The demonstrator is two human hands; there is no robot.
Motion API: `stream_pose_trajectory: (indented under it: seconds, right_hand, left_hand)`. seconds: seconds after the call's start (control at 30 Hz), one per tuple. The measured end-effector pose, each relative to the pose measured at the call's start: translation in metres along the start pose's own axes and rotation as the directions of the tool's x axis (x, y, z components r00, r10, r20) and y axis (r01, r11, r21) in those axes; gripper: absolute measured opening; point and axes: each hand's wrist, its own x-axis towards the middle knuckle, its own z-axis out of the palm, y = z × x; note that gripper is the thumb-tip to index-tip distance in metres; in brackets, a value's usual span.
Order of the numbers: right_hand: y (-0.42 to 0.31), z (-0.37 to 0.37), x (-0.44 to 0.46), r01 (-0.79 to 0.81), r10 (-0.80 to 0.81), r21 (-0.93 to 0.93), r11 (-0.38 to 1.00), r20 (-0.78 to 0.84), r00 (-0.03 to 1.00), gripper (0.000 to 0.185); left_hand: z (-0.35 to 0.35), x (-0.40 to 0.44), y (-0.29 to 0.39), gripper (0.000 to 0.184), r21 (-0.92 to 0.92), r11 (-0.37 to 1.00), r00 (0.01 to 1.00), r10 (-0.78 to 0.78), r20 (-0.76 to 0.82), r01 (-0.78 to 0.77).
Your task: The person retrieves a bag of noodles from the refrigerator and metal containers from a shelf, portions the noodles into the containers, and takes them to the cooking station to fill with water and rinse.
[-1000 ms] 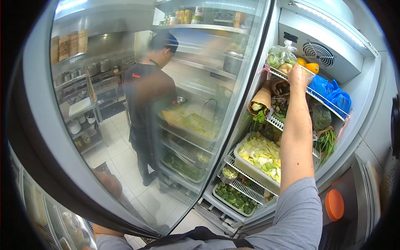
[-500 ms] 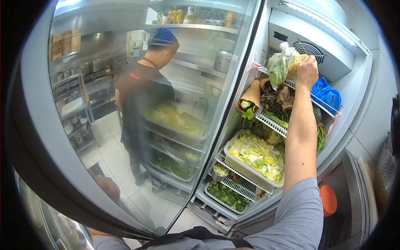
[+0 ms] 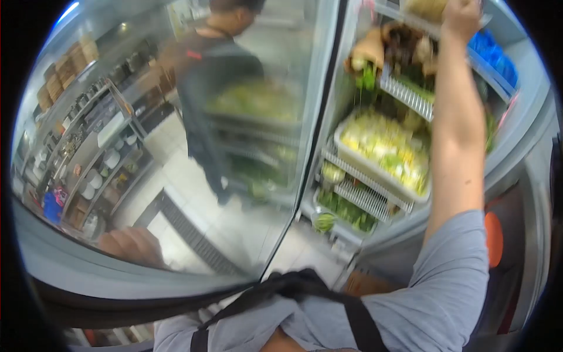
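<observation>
At the top edge, my right hand [image 3: 461, 19] is closed on a bag of tan produce [image 3: 426, 8], cut off by the frame and blurred. It is over the upper wire shelf [image 3: 406, 19] of the open fridge. A blue plastic bag [image 3: 492, 57] lies to its right. Below are a paper-wrapped green vegetable [image 3: 365, 58] and a tub of cut leafy vegetable [image 3: 384, 154]. Through the glass door [image 3: 246, 223], at lower left, the fingers of my left hand [image 3: 134, 245] show curled at the door's edge.
Behind the glass, a person in dark clothes [image 3: 220, 76] stands turned away. Metal racks with pots [image 3: 97, 146] line the left. Lower in the fridge are a small round container [image 3: 333, 172] and a tray of greens [image 3: 346, 211]. An orange round object [image 3: 494, 239] is at right.
My right hand has lifted the tan produce off the top shelf. The view has tilted downward, so the hand now sits at the top edge. My left hand stays at the door.
</observation>
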Motion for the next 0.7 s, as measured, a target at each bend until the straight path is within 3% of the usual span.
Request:
stream_pose_trajectory:
  seconds: [0.03, 0.07, 0.17, 0.3, 0.33, 0.37, 0.4, 0.43, 0.47, 0.5, 0.53, 0.57, 0.6, 0.63, 0.67, 0.7]
  right_hand:
    - [-0.018, -0.028, 0.017, -0.148, 0.151, 0.111, 0.983, -0.021, 0.988, 0.026]
    - [-0.033, -0.058, 0.024, -0.361, 0.347, -0.003, 0.932, 0.285, 0.893, 0.031]
    - [-0.041, -0.134, -0.010, -0.396, 0.349, 0.170, 0.902, 0.251, 0.903, 0.026]
    - [-0.045, -0.264, -0.093, -0.579, 0.478, 0.170, 0.798, 0.407, 0.779, 0.019]
    - [-0.048, -0.296, -0.116, -0.633, 0.522, 0.138, 0.761, 0.448, 0.726, 0.018]
    - [-0.054, -0.328, -0.144, -0.690, 0.568, 0.092, 0.718, 0.496, 0.656, 0.017]
    - [-0.063, -0.360, -0.177, -0.745, 0.611, 0.025, 0.667, 0.554, 0.565, 0.016]
    - [-0.075, -0.392, -0.213, -0.794, 0.651, -0.068, 0.604, 0.616, 0.443, 0.015]
    - [-0.099, -0.427, -0.247, -0.762, 0.640, -0.209, 0.613, 0.698, 0.323, 0.015]
    - [-0.110, -0.463, -0.287, -0.815, 0.657, -0.265, 0.515, 0.733, 0.177, 0.016]
    - [-0.118, -0.506, -0.330, -0.834, 0.689, -0.396, 0.384, 0.724, -0.027, 0.017]
    - [-0.129, -0.541, -0.352, -0.689, 0.680, -0.588, 0.424, 0.709, -0.187, 0.024]
    - [-0.143, -0.566, -0.358, -0.629, 0.654, -0.675, 0.386, 0.681, -0.330, 0.032]
    - [-0.149, -0.595, -0.376, -0.576, 0.639, -0.674, 0.463, 0.704, -0.310, 0.032]
    - [-0.155, -0.626, -0.392, -0.512, 0.617, -0.668, 0.539, 0.728, -0.300, 0.031]
    - [-0.161, -0.653, -0.401, -0.447, 0.631, -0.732, 0.515, 0.676, -0.380, 0.031]
  left_hand:
    - [0.000, -0.001, -0.004, 0.023, 0.140, 0.985, 0.995, 0.099, 0.001, -0.098]
    - [0.001, -0.001, -0.009, 0.024, 0.251, 0.949, 0.981, 0.196, 0.004, -0.190]
    - [0.013, -0.004, -0.028, 0.023, 0.330, 0.886, 0.945, 0.318, 0.081, -0.326]
    - [0.049, -0.050, -0.048, 0.023, 0.306, 0.864, 0.840, 0.211, 0.501, -0.399]
    - [0.066, -0.093, -0.042, 0.019, 0.242, 0.941, 0.828, 0.065, 0.557, -0.238]
    - [0.087, -0.161, -0.017, 0.016, 0.137, 0.989, 0.757, -0.133, 0.640, 0.059]
    - [0.104, -0.232, 0.017, 0.015, 0.077, 0.927, 0.599, -0.300, 0.742, 0.368]
    - [0.109, -0.305, 0.060, 0.017, 0.085, 0.827, 0.386, -0.347, 0.855, 0.555]
    - [0.098, -0.378, 0.113, 0.021, 0.108, 0.761, 0.168, -0.275, 0.947, 0.640]
    - [0.052, -0.359, 0.180, 0.024, 0.377, 0.187, -0.378, -0.032, 0.925, 0.907]
    - [0.034, -0.460, 0.224, 0.023, -0.120, 0.667, -0.283, 0.462, 0.841, 0.735]
    - [0.017, -0.548, 0.266, 0.024, -0.740, 0.532, -0.114, 0.836, 0.537, 0.412]
    - [0.004, -0.467, 0.303, 0.033, -0.016, 0.683, -0.551, 0.603, 0.576, 0.730]
    - [0.009, -0.463, 0.356, 0.043, -0.127, 0.773, -0.609, 0.580, 0.541, 0.622]
    - [0.013, -0.452, 0.395, 0.039, -0.319, 0.680, -0.301, 0.629, 0.717, 0.660]
    - [0.024, -0.399, 0.427, 0.031, -0.207, 0.598, -0.254, 0.593, 0.764, 0.774]
